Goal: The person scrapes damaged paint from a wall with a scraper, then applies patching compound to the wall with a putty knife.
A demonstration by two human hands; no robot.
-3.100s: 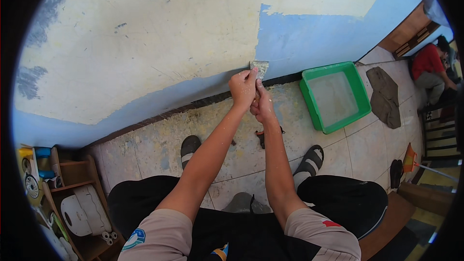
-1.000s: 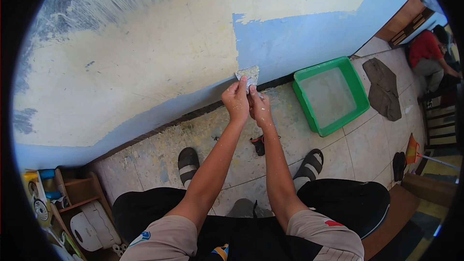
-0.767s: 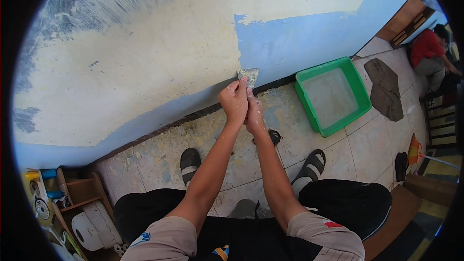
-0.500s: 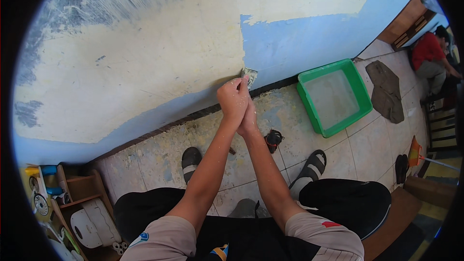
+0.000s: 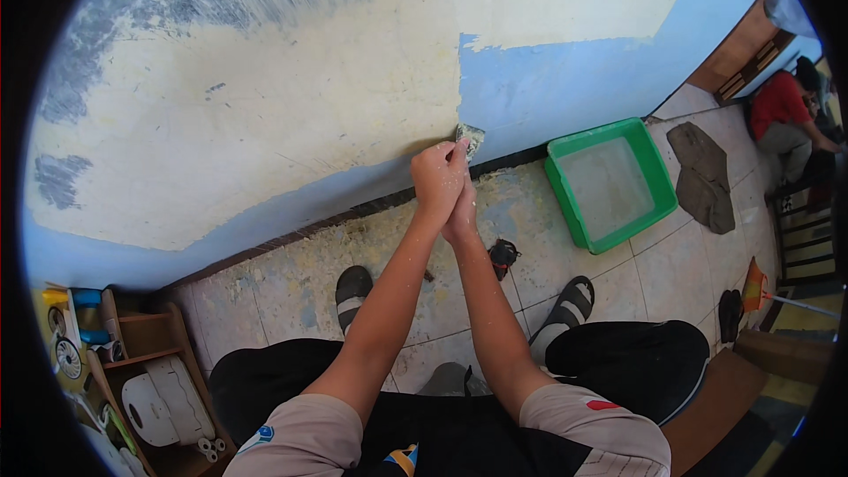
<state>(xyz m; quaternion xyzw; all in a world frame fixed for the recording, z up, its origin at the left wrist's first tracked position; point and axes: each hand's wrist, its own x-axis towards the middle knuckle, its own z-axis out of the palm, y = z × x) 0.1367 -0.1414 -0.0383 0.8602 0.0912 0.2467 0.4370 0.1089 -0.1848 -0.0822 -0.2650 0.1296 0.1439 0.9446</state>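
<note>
Both my hands are closed together on a small scraper (image 5: 472, 136), its flat blade smeared with pale paint crumbs. My left hand (image 5: 436, 178) lies over the grip, and my right hand (image 5: 463, 215) is pressed in beneath and beside it. The handle is hidden by my fingers. The blade is at the low part of the wall (image 5: 309, 106), by the border between a bare cream area and remaining blue paint (image 5: 548, 79). Pale flecks dot my hands and forearms.
Paint flakes litter the tiled floor (image 5: 309, 287) along the wall. To the right stand a green tub (image 5: 574, 221) of cloudy water and a crumpled brown cloth (image 5: 702, 177). A dark object (image 5: 503, 256) lies between my feet. A wooden shelf (image 5: 181, 336) is at left; a person in red (image 5: 779, 106) sits far right.
The view has shifted slightly, so the wall sits a little further right in it. My hands still grip the scraper at nearly the same spot by the blue edge.
</note>
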